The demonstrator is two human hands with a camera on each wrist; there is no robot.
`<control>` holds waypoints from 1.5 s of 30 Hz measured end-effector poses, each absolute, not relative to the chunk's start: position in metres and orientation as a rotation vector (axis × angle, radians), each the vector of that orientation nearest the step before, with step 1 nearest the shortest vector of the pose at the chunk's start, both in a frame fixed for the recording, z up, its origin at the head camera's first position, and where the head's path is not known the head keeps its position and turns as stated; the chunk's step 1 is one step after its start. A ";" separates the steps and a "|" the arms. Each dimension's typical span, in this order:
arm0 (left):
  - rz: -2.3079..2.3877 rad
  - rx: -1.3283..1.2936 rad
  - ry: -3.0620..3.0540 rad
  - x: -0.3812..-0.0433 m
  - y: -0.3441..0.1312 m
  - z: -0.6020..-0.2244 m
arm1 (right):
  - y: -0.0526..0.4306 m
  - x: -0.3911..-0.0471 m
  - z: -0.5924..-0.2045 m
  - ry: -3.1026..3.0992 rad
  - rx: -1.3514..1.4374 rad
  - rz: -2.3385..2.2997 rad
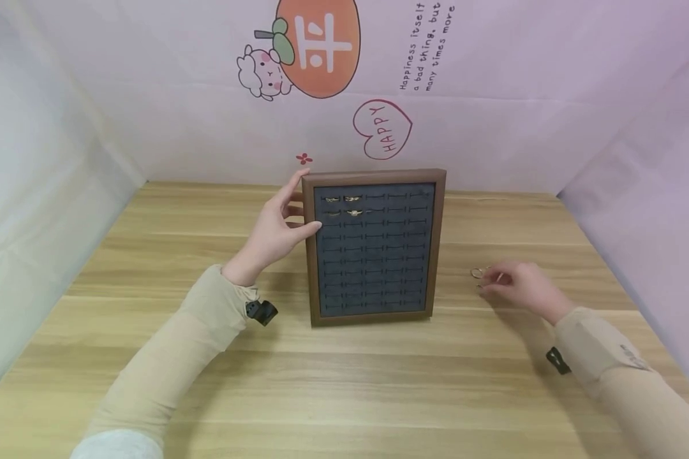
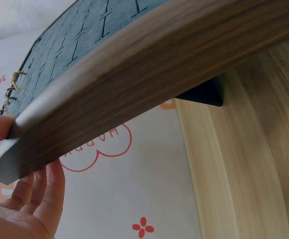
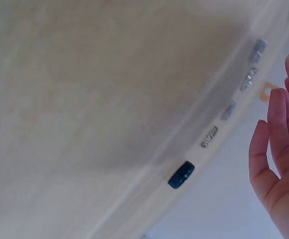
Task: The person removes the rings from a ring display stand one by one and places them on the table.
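Note:
A ring display board (image 1: 373,268) with dark blue padding and a brown wooden frame leans upright on the table. Several gold rings (image 1: 353,213) sit in slots of its two top rows, at the left. My left hand (image 1: 272,229) grips the frame's left edge near the top, thumb in front and fingers behind; the left wrist view shows this wooden edge (image 2: 109,74) up close. Right of the board, my right hand (image 1: 519,284) pinches a gold ring (image 1: 473,273) at its fingertips. A small glint shows beside the thumb. In the blurred right wrist view, the fingers (image 3: 276,124) are curved.
The wood-grain table (image 1: 379,389) extends around the board. Behind it hangs a pale cloth (image 1: 178,115) with printed pictures and lettering. A black support (image 2: 202,94) shows behind the board. Pale side walls stand left and right.

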State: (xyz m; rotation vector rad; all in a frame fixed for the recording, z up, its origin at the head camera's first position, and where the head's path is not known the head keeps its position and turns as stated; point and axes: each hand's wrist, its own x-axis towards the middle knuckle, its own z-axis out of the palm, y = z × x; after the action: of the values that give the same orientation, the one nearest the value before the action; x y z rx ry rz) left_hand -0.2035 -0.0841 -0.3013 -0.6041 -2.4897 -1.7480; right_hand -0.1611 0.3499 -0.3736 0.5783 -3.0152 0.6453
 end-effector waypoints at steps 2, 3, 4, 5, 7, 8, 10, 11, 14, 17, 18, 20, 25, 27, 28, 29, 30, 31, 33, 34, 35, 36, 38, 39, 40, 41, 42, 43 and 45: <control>-1.741 -0.600 -2.494 -0.203 -0.085 -0.302 | 0.351 -0.160 -0.370 -2.973 0.583 0.644; -1.737 -0.599 -2.496 -0.203 -0.085 -0.302 | 0.352 -0.159 -0.368 -2.952 0.581 0.644; -1.733 -0.600 -2.499 -0.203 -0.085 -0.301 | 0.352 -0.159 -0.367 -2.935 0.569 0.649; -1.730 -0.599 -2.500 -0.203 -0.085 -0.301 | 0.353 -0.158 -0.365 -2.919 0.554 0.652; -1.730 -0.598 -2.502 -0.203 -0.085 -0.301 | 0.354 -0.157 -0.362 -2.891 0.533 0.642; -1.731 -0.597 -2.502 -0.203 -0.085 -0.300 | 0.354 -0.156 -0.360 -2.881 0.521 0.639; -1.735 -0.594 -2.503 -0.202 -0.085 -0.300 | 0.354 -0.154 -0.356 -2.869 0.498 0.655; -1.740 -0.593 -2.502 -0.202 -0.085 -0.300 | 0.354 -0.153 -0.355 -2.858 0.493 0.657; -1.748 -0.590 -2.503 -0.202 -0.084 -0.299 | 0.352 -0.150 -0.348 -2.819 0.472 0.682; -1.751 -0.590 -2.503 -0.201 -0.084 -0.300 | 0.348 -0.148 -0.341 -2.774 0.443 0.715; -1.748 -0.589 -2.503 -0.201 -0.084 -0.300 | 0.346 -0.147 -0.339 -2.760 0.432 0.735; -1.744 -0.587 -2.504 -0.201 -0.085 -0.300 | 0.343 -0.146 -0.334 -2.734 0.418 0.784; -1.734 -0.580 -2.507 -0.201 -0.085 -0.300 | 0.336 -0.142 -0.323 -2.687 0.393 0.925; -1.733 -0.580 -2.509 -0.201 -0.085 -0.300 | 0.333 -0.141 -0.319 -2.675 0.381 0.962; -1.731 -0.580 -2.510 -0.201 -0.085 -0.300 | 0.331 -0.140 -0.317 -2.666 0.366 0.978; -1.729 -0.580 -2.511 -0.201 -0.085 -0.300 | 0.328 -0.139 -0.316 -2.661 0.348 0.987; -1.728 -0.581 -2.511 -0.201 -0.085 -0.300 | 0.326 -0.138 -0.314 -2.655 0.329 0.998; -1.727 -0.581 -2.510 -0.200 -0.085 -0.300 | 0.324 -0.138 -0.313 -2.640 0.325 1.009; -1.724 -0.580 -2.509 -0.200 -0.086 -0.300 | 0.319 -0.138 -0.312 -2.612 0.306 1.026; -1.722 -0.580 -2.510 -0.200 -0.086 -0.300 | 0.317 -0.139 -0.312 -2.594 0.296 1.042; -1.720 -0.581 -2.509 -0.200 -0.086 -0.300 | 0.314 -0.141 -0.311 -2.578 0.298 1.053; -1.716 -0.580 -2.510 -0.200 -0.086 -0.300 | 0.312 -0.142 -0.311 -2.559 0.313 1.071; -1.713 -0.582 -2.509 -0.200 -0.085 -0.300 | 0.306 -0.145 -0.310 -2.539 0.327 1.094; -1.712 -0.583 -2.508 -0.200 -0.085 -0.300 | 0.303 -0.147 -0.309 -2.534 0.339 1.109; -1.712 -0.584 -2.507 -0.200 -0.085 -0.300 | 0.299 -0.148 -0.308 -2.533 0.350 1.117; -1.714 -0.585 -2.505 -0.200 -0.085 -0.300 | 0.295 -0.149 -0.306 -2.534 0.364 1.124; -1.718 -0.586 -2.503 -0.200 -0.085 -0.300 | 0.291 -0.150 -0.305 -2.535 0.380 1.131; -1.721 -0.587 -2.501 -0.200 -0.084 -0.300 | 0.286 -0.151 -0.303 -2.537 0.392 1.132; -1.725 -0.588 -2.500 -0.201 -0.084 -0.299 | 0.277 -0.154 -0.299 -2.527 0.435 1.137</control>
State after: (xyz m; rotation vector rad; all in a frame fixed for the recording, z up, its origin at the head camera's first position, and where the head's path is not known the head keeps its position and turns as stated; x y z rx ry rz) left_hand -0.2007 -0.0841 -0.2994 -0.5878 -2.4996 -1.7252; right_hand -0.1542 0.2771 -0.2986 0.4347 -2.5275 1.1372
